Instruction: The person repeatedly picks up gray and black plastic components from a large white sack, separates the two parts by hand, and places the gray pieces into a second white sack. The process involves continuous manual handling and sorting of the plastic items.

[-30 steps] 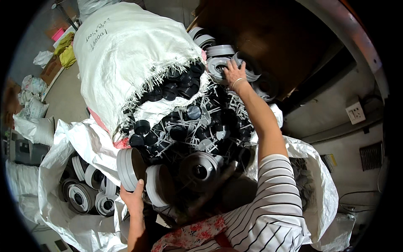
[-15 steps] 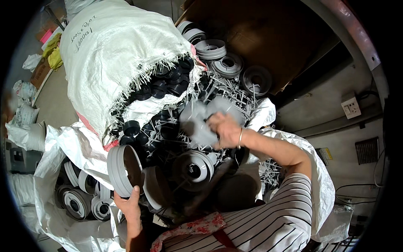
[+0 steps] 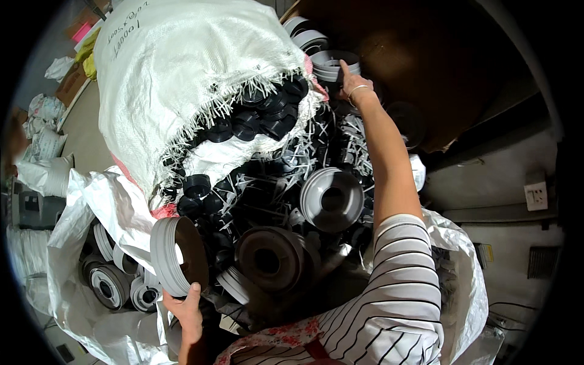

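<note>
My left hand point(image 3: 185, 313) is closed on the lower edge of a grey ribbed plastic ring point(image 3: 167, 257), held on its side with its open face to the right. My right arm stretches to the far side, where my right hand point(image 3: 356, 84) hooks a finger over the rim of another grey plastic ring point(image 3: 327, 74); the thumb is hidden. Between my arms, a light grey round part with a central hole point(image 3: 311, 204) rests on a heap of black caps and thin grey cross-shaped pieces point(image 3: 261, 188). A shaded round part point(image 3: 246, 261) lies nearer to me.
A big white woven sack point(image 3: 182, 67) spills black caps point(image 3: 267, 118) from its frayed mouth. At the left, a white bag point(image 3: 79, 225) contains several grey round parts point(image 3: 109, 286). Brown cardboard point(image 3: 426, 55) stands at the far right, with a wall socket point(image 3: 536, 196) beyond.
My right hand has gone from the blurred grey parts mid-heap to the far ring. A light grey round part now lies on the heap. The left hand keeps its ring; the view has shifted.
</note>
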A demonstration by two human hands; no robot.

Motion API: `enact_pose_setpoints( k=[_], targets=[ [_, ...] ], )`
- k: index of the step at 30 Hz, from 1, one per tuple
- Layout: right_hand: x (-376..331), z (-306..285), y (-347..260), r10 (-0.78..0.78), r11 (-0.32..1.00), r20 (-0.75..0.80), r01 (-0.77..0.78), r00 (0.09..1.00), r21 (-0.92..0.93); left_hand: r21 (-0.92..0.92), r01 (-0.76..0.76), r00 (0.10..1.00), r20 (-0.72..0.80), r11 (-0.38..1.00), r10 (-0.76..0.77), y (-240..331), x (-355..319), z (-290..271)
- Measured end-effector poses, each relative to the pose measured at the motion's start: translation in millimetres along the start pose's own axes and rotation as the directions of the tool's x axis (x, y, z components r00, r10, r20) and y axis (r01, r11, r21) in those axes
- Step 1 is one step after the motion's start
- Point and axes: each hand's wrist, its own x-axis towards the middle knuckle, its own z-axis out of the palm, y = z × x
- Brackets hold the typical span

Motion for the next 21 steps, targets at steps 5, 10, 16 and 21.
enact_pose_setpoints(
  k=[5,10,16,21],
  targets=[
    [11,80,27,0.001,0.926,-0.128,0.048,0.992,0.375,0.042,0.086,0.995,0.037,0.995,-0.087,7,-1,3],
    [-77,36,27,-0.062,0.842,-0.12,0.117,0.991,0.527,-0.016,0.065,0.994,0.092,0.998,-0.063,4,-3,0],
    [-274,-23,-44,-0.594,0.702,0.06,0.481,0.802,0.525,-0.028,0.067,0.997,-0.022,0.997,-0.068,13,-8,0],
    [-285,-25,-45,-0.697,0.262,-0.415,0.747,0.585,0.611,0.014,-0.041,0.996,-0.085,0.999,0.042,6,-3,-8]
  ],
)
